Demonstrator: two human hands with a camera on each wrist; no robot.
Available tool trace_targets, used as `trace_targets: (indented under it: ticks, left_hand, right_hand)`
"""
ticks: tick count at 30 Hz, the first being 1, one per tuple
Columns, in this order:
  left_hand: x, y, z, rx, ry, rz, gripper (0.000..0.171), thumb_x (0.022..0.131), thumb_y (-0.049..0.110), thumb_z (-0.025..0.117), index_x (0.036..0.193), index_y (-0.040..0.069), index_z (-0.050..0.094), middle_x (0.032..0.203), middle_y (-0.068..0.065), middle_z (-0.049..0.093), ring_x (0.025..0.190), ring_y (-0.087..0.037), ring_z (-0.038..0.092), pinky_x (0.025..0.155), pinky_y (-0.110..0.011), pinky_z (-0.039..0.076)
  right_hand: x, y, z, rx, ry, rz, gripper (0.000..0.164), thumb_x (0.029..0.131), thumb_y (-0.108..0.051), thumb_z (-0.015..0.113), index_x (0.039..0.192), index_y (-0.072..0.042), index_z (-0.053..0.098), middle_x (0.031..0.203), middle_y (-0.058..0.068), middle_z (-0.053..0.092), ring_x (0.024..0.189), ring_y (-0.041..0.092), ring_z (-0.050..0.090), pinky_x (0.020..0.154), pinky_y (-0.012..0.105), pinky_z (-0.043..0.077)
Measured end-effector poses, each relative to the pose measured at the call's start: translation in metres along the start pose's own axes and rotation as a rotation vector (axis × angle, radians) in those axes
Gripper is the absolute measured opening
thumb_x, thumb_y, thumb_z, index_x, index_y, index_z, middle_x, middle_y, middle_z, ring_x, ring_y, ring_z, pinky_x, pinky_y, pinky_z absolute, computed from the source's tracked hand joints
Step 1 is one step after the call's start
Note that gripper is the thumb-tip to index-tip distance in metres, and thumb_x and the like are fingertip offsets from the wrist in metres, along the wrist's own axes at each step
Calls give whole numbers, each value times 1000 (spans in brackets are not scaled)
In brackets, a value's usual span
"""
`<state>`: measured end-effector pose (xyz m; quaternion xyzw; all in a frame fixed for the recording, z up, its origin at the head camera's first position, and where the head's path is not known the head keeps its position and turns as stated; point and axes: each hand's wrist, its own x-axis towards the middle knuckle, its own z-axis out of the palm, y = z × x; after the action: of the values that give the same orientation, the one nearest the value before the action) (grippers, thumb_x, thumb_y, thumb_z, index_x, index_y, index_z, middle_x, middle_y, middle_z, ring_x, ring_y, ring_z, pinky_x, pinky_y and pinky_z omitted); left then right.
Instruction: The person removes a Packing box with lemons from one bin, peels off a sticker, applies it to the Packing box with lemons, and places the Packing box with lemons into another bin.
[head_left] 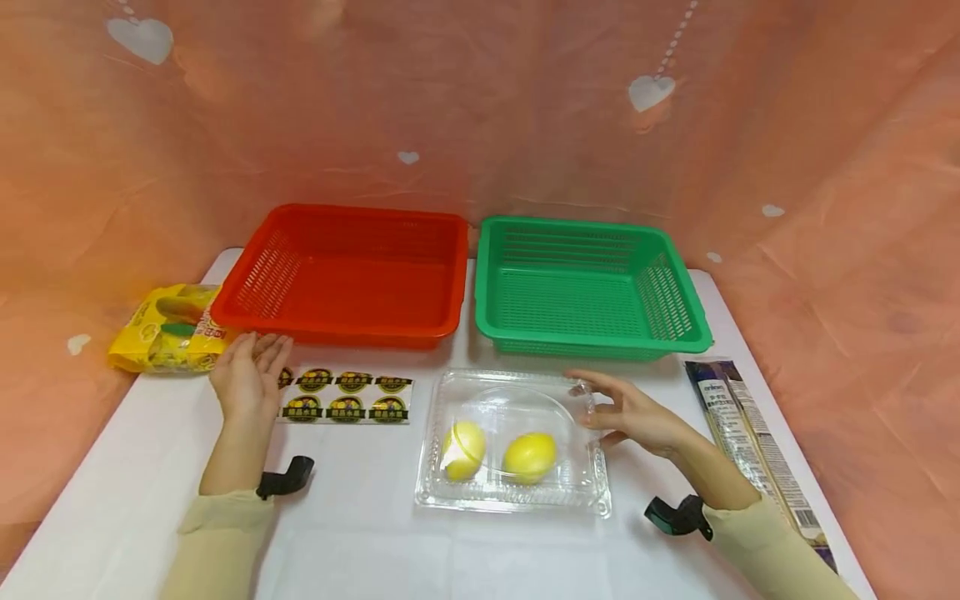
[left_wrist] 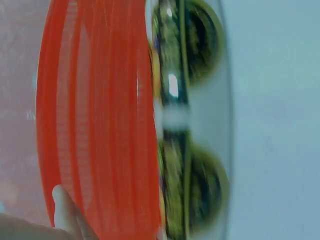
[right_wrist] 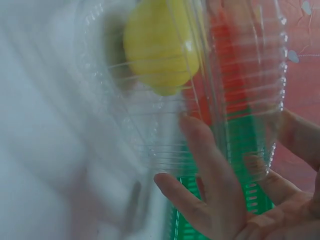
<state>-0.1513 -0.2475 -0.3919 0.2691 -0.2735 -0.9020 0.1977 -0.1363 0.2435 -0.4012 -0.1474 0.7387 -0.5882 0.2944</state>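
Note:
A clear plastic clamshell box (head_left: 517, 504) lies on the table in the head view, its lid down over two lemons, one on the left (head_left: 465, 454) and one on the right (head_left: 529, 457). My right hand (head_left: 633, 414) is at the box's right side, fingers spread and fingertips right at the wall. The right wrist view shows those fingertips (right_wrist: 192, 127) against the ribbed plastic, below a lemon (right_wrist: 161, 45). My left hand (head_left: 249, 379) hovers with loose fingers by the red basket's (head_left: 337, 333) front left corner, beside a sheet of round fruit stickers (head_left: 347, 396). Nothing is in its grasp.
A green basket (head_left: 592, 342) stands at the back right, next to the red one. At far left lies a yellow printed bag (head_left: 168, 333), partly behind the red basket. A long flat package (head_left: 757, 442) lies along the right table edge. Pink curtains surround the table.

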Motion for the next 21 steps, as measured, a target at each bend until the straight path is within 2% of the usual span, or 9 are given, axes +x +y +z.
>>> trace_targets:
  ticks: [2,4,6,9,10,12,15,18,21]
  left_hand:
    - [2,10,-10,20,-27,-8,7,98,-5,55,104,-4,51,82,-16,62,67,-28,67,69,-38,61]
    - [6,20,-22,173,-52,10,7,97,-6,55,103,-4,58,80,-12,66,68,-24,70,67,-35,61]
    - [10,29,-34,512,-116,56,14,98,-3,55,110,-6,60,81,-7,68,68,-14,69,67,-26,60]
    - [17,37,-50,1208,-241,154,33,99,8,56,124,-14,53,95,-14,67,69,-2,61,63,-13,53]
    - [20,38,-54,1377,-285,187,41,98,10,57,128,-17,49,101,-20,65,71,-1,59,62,-13,51]
    - [24,40,-59,1598,-386,224,50,99,14,57,132,-21,43,108,-31,61,74,-2,57,60,-16,49]
    - [28,40,-63,1656,-437,188,49,99,15,57,127,-23,45,101,-31,64,72,-6,58,59,-21,49]
    - [30,39,-64,1666,-412,198,47,98,16,58,123,-23,51,96,-29,68,71,-4,55,58,-20,48]
    - [28,41,-62,1627,-381,217,48,99,18,59,125,-22,53,103,-28,67,75,1,52,60,-16,48]
  right_hand:
    - [-3,-1,0,-14,0,-5,69,95,-6,65,154,0,29,146,35,31,99,31,62,70,39,61]
    - [-5,-1,0,-30,-2,-14,69,96,-8,65,154,0,28,147,35,31,107,35,59,74,41,60]
    - [-5,-1,-1,-48,-1,-23,70,96,-10,66,154,-1,29,149,33,31,117,40,55,79,43,58]
    - [-4,2,-1,-71,16,-35,71,97,-13,65,155,-2,28,154,29,29,131,48,42,91,48,53]
    - [-4,2,-1,-77,26,-37,71,97,-14,65,155,-2,27,155,29,28,134,50,38,94,49,51]
    - [-5,3,-1,-84,47,-43,70,98,-16,64,156,-2,26,157,27,27,138,52,32,101,51,47]
    - [-6,4,0,-90,73,-47,68,99,-17,62,155,0,26,156,27,27,138,51,32,104,49,44]
    - [-9,3,2,-101,91,-53,65,100,-17,60,153,4,28,154,29,30,137,50,35,104,44,43]
    - [-13,0,2,-120,127,-67,60,101,-16,59,150,6,33,152,29,35,136,48,36,107,48,40]
